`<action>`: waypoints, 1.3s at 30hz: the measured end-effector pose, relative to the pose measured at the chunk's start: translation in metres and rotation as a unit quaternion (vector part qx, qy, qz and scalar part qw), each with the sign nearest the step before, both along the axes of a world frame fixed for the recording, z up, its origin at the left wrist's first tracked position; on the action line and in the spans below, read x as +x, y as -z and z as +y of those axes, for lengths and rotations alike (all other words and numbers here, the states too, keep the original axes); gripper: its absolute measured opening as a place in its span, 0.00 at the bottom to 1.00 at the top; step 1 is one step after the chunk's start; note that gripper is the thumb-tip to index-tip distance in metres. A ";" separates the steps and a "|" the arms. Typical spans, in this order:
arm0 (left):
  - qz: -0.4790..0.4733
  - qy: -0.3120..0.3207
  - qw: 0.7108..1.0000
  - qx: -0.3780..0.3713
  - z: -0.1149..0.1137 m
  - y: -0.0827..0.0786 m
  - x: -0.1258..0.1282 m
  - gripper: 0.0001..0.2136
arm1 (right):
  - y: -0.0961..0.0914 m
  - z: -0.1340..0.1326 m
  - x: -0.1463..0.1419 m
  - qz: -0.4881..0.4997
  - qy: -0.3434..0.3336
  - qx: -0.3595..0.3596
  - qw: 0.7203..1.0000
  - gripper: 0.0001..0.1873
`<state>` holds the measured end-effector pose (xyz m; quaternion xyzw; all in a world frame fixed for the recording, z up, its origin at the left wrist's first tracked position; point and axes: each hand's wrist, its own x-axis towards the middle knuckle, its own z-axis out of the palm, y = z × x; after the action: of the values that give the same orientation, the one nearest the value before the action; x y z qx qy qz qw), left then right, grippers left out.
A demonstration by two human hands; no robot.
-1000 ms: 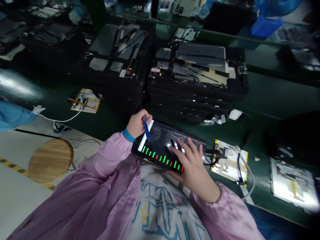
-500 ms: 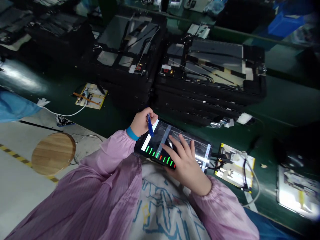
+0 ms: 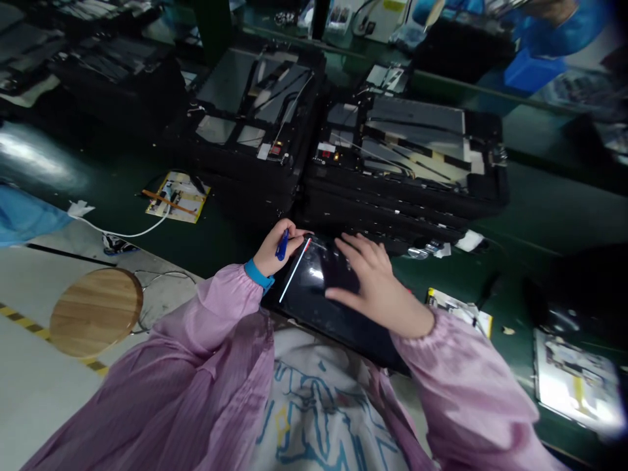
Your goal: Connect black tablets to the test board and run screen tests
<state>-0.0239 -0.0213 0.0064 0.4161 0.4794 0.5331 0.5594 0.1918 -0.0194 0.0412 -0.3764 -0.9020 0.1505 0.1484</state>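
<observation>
A black tablet-like screen [image 3: 314, 311] lies tilted at the bench edge in front of my body. It is mostly dark, with a thin white and red strip along its left side. My left hand [image 3: 269, 254] is at the screen's upper left corner, fingers curled round a blue pen [image 3: 281, 245]; the thumb and index finger reach to the corner. Over the right half of the screen is my right hand [image 3: 375, 284], fingers spread and slightly blurred, holding nothing. Whether it touches the glass I cannot tell.
Stacks of black device housings [image 3: 402, 176] stand just beyond the screen. Wired circuit boards lie left [image 3: 179, 196] and right [image 3: 456, 311], with a silver panel [image 3: 576, 383] farther right. A wooden stool [image 3: 95, 313] is at lower left. Another person's blue sleeve [image 3: 574, 29] shows at top right.
The display has gone from a lit page with green and red labels to nearly black. My right hand has lifted and shifted slightly right, and the blue pen is turned more upright.
</observation>
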 end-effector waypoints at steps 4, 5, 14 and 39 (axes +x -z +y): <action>-0.022 0.017 0.999 -0.022 0.001 0.002 -0.004 0.15 | 0.006 0.041 -0.025 0.067 0.031 -0.077 0.994 0.18; -0.037 0.025 0.999 -0.027 0.001 0.003 -0.005 0.15 | 0.006 0.047 -0.032 0.076 0.028 -0.091 0.993 0.15; -0.130 0.006 0.986 -0.105 0.007 -0.008 0.000 0.17 | -0.009 0.053 -0.047 0.169 -0.024 -0.070 0.983 0.05; -0.113 0.015 0.992 -0.053 0.006 -0.007 -0.002 0.17 | -0.030 -0.083 0.080 0.466 0.191 -0.201 0.840 0.08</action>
<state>-0.0260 -0.0152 0.0134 0.3305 0.4343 0.5418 0.6393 0.2722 -0.1029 0.0710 -0.4479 -0.5868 0.4549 0.4981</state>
